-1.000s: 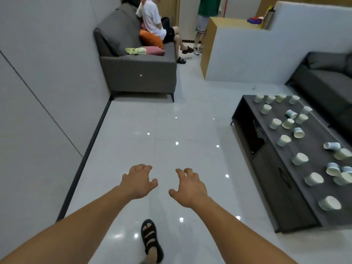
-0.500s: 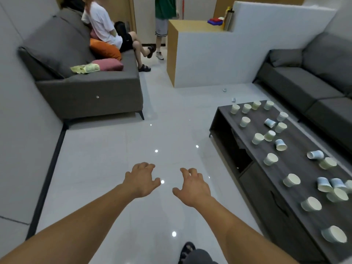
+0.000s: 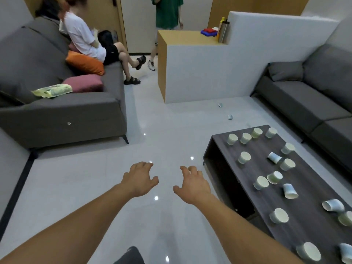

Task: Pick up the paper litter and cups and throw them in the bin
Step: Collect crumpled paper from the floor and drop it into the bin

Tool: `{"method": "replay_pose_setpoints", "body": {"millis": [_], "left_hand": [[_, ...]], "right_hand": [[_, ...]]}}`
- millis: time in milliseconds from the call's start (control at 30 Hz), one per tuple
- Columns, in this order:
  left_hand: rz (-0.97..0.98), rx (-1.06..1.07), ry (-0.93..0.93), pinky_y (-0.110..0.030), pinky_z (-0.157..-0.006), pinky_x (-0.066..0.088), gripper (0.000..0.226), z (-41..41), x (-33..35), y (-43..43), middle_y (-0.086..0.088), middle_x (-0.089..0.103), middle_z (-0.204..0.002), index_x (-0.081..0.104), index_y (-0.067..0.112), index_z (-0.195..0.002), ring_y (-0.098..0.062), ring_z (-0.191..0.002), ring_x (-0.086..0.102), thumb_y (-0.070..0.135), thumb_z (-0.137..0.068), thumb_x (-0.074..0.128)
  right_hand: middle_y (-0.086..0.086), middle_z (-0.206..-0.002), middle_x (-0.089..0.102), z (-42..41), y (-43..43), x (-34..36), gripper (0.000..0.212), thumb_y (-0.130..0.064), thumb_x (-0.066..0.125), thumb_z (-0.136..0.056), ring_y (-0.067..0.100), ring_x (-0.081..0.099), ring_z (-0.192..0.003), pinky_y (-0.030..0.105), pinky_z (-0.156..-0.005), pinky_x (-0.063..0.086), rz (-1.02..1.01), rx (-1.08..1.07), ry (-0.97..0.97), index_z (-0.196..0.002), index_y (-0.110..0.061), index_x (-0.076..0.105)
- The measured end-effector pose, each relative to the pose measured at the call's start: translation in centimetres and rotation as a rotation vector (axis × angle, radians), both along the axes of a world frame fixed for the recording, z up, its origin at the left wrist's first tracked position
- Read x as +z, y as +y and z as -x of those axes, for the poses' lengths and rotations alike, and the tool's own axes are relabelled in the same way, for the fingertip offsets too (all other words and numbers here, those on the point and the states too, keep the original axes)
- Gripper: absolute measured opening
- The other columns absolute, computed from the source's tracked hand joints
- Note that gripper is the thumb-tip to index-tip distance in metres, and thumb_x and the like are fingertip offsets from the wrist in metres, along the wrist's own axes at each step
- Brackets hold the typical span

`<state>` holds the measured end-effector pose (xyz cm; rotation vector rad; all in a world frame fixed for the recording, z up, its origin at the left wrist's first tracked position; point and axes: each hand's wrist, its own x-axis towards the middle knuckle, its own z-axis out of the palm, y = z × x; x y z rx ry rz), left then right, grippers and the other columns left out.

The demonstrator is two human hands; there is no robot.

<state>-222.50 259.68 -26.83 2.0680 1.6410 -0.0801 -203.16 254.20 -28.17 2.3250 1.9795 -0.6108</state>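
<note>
Several pale paper cups (image 3: 244,157) stand or lie tipped over on a dark wooden coffee table (image 3: 316,189) at the right. Two small crushed cups lie on the floor beyond it, one (image 3: 230,117) near the table's far end and another (image 3: 220,105) by the white partition. My left hand (image 3: 140,179) and my right hand (image 3: 191,182) reach forward over the white floor, fingers spread and loosely bent, holding nothing. Both are left of the table and touch no cup. No bin is in view.
A grey sofa (image 3: 62,109) with cushions and a yellow-green packet (image 3: 52,90) fills the left; a person sits on it. Another person stands by a white and wood partition (image 3: 200,69). A second grey sofa (image 3: 308,100) lines the right wall. White floor lies ahead.
The view has swung right and moved forward, bringing the table closer and the right sofa and the floor cups into sight. My hands stay out in front, empty.
</note>
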Motion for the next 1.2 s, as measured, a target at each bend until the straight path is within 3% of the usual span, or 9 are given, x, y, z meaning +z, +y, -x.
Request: {"method": "replay_pose_setpoints", "body": {"millis": [600, 1000, 1200], "left_hand": [[0.014, -0.225, 0.001, -0.045, -0.108, 0.032, 0.066, -13.7, -0.8, 42.7, 0.001, 0.029, -0.152, 0.028, 0.024, -0.147, -0.023, -0.138, 0.025, 0.05, -0.089, 0.046], [-0.017, -0.267, 0.046, -0.045, -0.108, 0.032, 0.066, -30.7, 0.6, 67.8, 0.0, 0.028, -0.153, 0.027, 0.023, -0.147, -0.024, -0.139, 0.024, 0.048, -0.09, 0.048], [0.037, -0.356, 0.055, -0.044, -0.109, 0.031, 0.067, -39.2, -0.2, 77.0, 0.0, 0.026, -0.154, 0.026, 0.022, -0.148, -0.024, -0.14, 0.022, 0.048, -0.09, 0.048]], "right_hand": [[0.005, -0.148, 0.027, -12.2, 37.5, -0.9, 0.078, -0.053, 0.051, -0.088, 0.028, 0.033, -0.129, 0.04, -0.097, 0.044, 0.046, -0.198, 0.006, -0.151, -0.023, 0.017], [0.004, -0.149, 0.027, -29.3, 63.8, -0.7, 0.077, -0.052, 0.053, -0.088, 0.028, 0.032, -0.132, 0.041, -0.099, 0.043, -0.024, -0.267, 0.049, -0.151, -0.024, 0.018], [0.004, -0.148, 0.026, -37.7, 72.2, -1.5, 0.078, -0.053, 0.052, -0.087, 0.027, 0.033, -0.131, 0.04, -0.097, 0.043, 0.021, -0.345, 0.052, -0.151, -0.024, 0.018]]}}
